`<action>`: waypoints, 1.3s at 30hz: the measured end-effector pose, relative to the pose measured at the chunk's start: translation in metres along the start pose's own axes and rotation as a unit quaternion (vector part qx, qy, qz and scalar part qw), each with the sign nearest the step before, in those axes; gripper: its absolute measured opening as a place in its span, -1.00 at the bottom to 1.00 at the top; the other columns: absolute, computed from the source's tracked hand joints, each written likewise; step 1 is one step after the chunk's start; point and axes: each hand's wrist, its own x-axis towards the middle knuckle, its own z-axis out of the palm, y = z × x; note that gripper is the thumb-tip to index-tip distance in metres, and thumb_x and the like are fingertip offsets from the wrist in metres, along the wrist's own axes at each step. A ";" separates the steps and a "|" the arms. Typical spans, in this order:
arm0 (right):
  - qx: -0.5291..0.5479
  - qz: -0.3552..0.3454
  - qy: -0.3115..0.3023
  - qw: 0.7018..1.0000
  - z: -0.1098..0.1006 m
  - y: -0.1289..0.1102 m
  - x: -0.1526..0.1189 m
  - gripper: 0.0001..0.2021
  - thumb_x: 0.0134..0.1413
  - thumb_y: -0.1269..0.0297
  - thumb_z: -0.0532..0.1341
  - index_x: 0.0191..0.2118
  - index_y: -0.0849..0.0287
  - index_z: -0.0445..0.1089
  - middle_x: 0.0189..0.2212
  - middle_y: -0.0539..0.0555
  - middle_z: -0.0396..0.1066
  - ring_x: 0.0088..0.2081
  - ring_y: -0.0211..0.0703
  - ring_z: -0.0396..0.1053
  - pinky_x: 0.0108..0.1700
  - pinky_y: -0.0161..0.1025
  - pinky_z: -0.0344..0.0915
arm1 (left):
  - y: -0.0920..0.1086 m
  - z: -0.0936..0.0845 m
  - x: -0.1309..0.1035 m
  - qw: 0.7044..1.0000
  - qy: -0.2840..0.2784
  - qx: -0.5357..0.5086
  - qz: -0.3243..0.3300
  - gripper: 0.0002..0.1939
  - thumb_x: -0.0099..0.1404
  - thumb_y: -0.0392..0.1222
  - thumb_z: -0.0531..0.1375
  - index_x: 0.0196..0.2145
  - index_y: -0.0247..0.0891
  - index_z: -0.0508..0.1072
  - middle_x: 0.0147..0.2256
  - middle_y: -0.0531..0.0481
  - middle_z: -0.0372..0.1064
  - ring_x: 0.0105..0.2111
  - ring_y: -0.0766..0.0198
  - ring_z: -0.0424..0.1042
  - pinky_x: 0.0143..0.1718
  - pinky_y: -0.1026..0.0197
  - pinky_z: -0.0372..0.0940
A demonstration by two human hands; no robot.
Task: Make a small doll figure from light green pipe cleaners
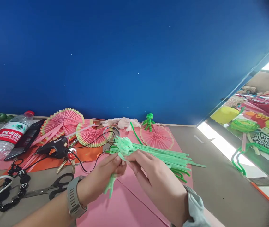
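Note:
Between my two hands is a light green pipe cleaner figure (125, 145), with a coiled round top and loose ends hanging below. My left hand (109, 168) is closed around its lower part. The fingertips of my right hand (151, 173) pinch it just under the coiled top. Behind my hands lies a bundle of green pipe cleaners (163, 154) on pink paper (134, 205). A darker green pipe cleaner figure (149, 121) stands at the back, against the blue panel. What my curled fingers cover is hidden.
To the left are a plastic bottle (12, 134), a black glue gun (54, 147), keys (71, 157), scissors (54, 187) and a beaded bracelet (18, 186). Pink paper fans (64, 121) lie along the blue panel (125, 56). More craft pieces (264, 135) show at the right.

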 end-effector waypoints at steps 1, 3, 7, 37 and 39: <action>0.031 0.016 0.004 0.999 -0.003 0.001 0.000 -0.88 0.14 0.45 -0.01 -0.32 0.12 0.21 -0.42 -0.03 0.32 -0.39 -0.26 0.27 -0.35 -0.33 0.16 | 0.005 0.000 -0.001 0.997 -0.014 -0.073 -0.003 -0.65 0.35 -0.07 -0.15 -0.52 -0.28 0.17 -0.57 0.13 0.01 -0.54 0.40 0.09 -0.44 0.28 0.14; 0.072 0.044 0.009 0.996 -0.006 0.001 0.000 -0.90 0.13 0.45 0.00 -0.35 0.11 0.18 -0.46 -0.06 0.32 -0.42 -0.28 0.26 -0.38 -0.35 0.14 | 0.013 0.001 -0.002 0.988 -0.037 -0.148 -0.006 -0.65 0.34 -0.07 -0.15 -0.56 -0.25 0.08 -0.57 0.13 -0.12 -0.54 0.39 -0.03 -0.44 0.27 0.08; 0.098 0.052 0.002 0.994 -0.007 -0.001 -0.001 -0.88 0.09 0.47 0.03 -0.40 0.12 0.19 -0.48 -0.06 0.31 -0.45 -0.30 0.24 -0.42 -0.37 0.12 | 0.020 0.000 -0.004 0.988 -0.048 -0.144 -0.011 -0.67 0.33 -0.11 -0.21 -0.55 -0.24 0.07 -0.56 0.11 -0.13 -0.55 0.36 -0.09 -0.44 0.25 0.06; -0.076 0.030 -0.109 0.991 0.003 0.012 0.006 -0.89 0.04 0.47 0.10 -0.46 0.19 0.28 -0.43 -0.02 0.33 -0.38 -0.26 0.23 -0.36 -0.32 0.11 | 0.003 0.015 -0.011 0.740 -0.085 0.659 0.103 -0.86 0.23 -0.38 0.06 -0.32 -0.33 0.41 -0.32 -0.10 0.36 -0.28 0.17 0.32 -0.20 0.05 0.20; -0.159 -0.003 -0.050 0.986 0.008 0.002 0.003 -0.88 0.00 0.52 0.11 -0.47 0.19 0.28 -0.40 0.02 0.31 -0.33 -0.18 0.21 -0.31 -0.24 0.11 | 0.003 0.011 -0.008 0.778 -0.025 0.618 0.107 -0.83 0.26 -0.27 0.08 -0.20 -0.33 0.37 -0.21 -0.09 0.34 -0.24 0.20 0.35 -0.20 0.05 0.26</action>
